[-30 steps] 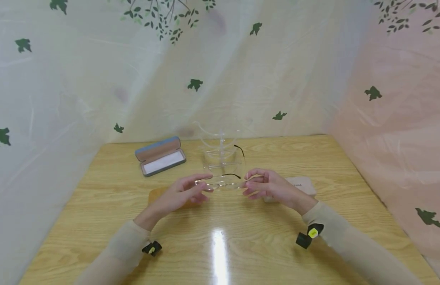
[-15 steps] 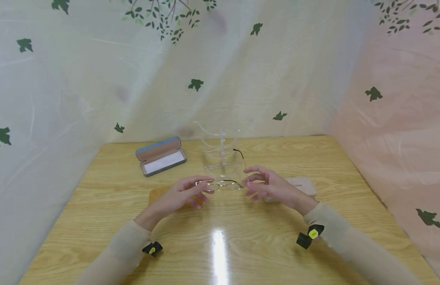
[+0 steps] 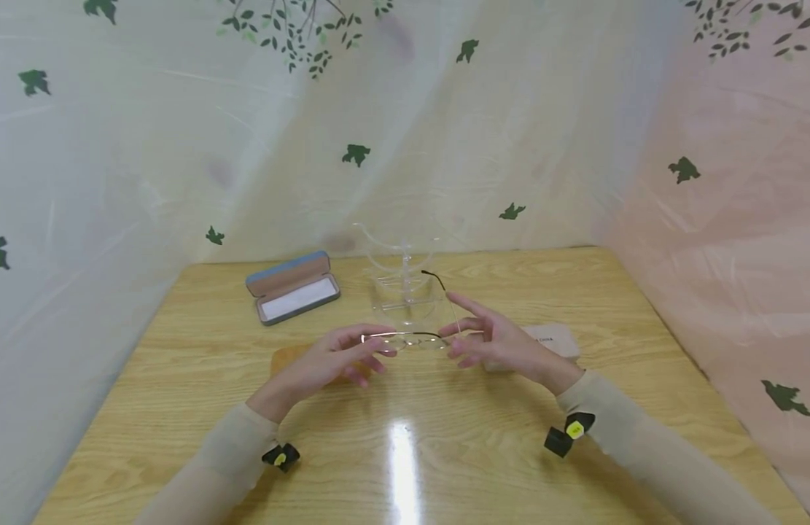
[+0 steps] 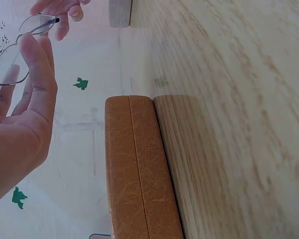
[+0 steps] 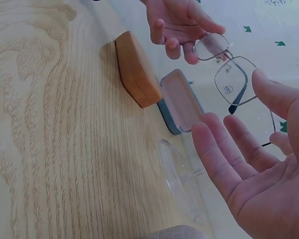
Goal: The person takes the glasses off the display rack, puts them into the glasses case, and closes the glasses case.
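A pair of thin metal-rimmed eyeglasses [image 3: 410, 334] is held above the table between both hands. My left hand [image 3: 332, 357] pinches its left end, thumb on the near side and fingers behind. One temple, dark-tipped, lies folded across behind the lenses. The other temple [image 3: 453, 310] points away from me, its dark tip curving left. At the right end, my right hand [image 3: 506, 346] holds the frame near the hinge with its thumb, and its index finger reaches out along the extended temple. In the right wrist view a small printed mark shows on one lens [image 5: 231, 82].
A clear display stand [image 3: 407, 281] rises behind the eyeglasses. At back left lies an open blue glasses case [image 3: 300, 299]. An orange-brown case [image 4: 134, 159] sits beneath my left hand, and a pale case [image 3: 555, 339] with lettering is beside my right hand. Patterned sheets surround the table.
The folded temple has come down to lie behind the lenses. My right index finger has stretched forward along the other temple, whose tip has shifted slightly left. My left hand stays almost still.
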Motion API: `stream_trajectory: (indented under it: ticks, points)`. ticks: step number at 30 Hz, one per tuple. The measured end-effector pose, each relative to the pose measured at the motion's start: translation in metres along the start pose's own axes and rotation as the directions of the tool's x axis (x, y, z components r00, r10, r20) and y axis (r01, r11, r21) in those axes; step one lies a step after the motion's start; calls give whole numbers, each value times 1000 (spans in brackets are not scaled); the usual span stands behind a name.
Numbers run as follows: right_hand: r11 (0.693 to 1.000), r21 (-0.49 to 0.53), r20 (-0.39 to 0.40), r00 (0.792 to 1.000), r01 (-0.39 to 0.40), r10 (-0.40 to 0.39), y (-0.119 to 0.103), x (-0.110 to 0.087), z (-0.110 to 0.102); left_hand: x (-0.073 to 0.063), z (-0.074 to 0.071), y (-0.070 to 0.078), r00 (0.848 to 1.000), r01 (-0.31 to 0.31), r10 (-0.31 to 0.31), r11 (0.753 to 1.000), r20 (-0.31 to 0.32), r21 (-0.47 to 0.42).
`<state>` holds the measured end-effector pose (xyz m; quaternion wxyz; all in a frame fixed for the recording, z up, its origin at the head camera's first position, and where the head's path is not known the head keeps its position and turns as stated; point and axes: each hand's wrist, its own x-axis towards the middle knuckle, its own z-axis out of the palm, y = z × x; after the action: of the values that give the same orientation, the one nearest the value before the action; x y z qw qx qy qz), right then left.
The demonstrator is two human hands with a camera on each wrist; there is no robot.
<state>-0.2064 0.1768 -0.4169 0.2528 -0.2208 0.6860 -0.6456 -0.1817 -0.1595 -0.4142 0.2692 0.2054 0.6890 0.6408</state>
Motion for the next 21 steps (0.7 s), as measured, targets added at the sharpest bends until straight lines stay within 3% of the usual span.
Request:
stream_trajectory:
  ticks: [11, 21]
  points:
    - [994, -93, 51, 997, 56, -52, 0, 1, -2, 2, 2, 4, 1000, 0, 0, 1000, 10, 6]
    - [997, -72, 59, 998, 38, -34, -2, 0, 1, 4, 1, 2, 1000, 23, -23, 1000, 8, -11]
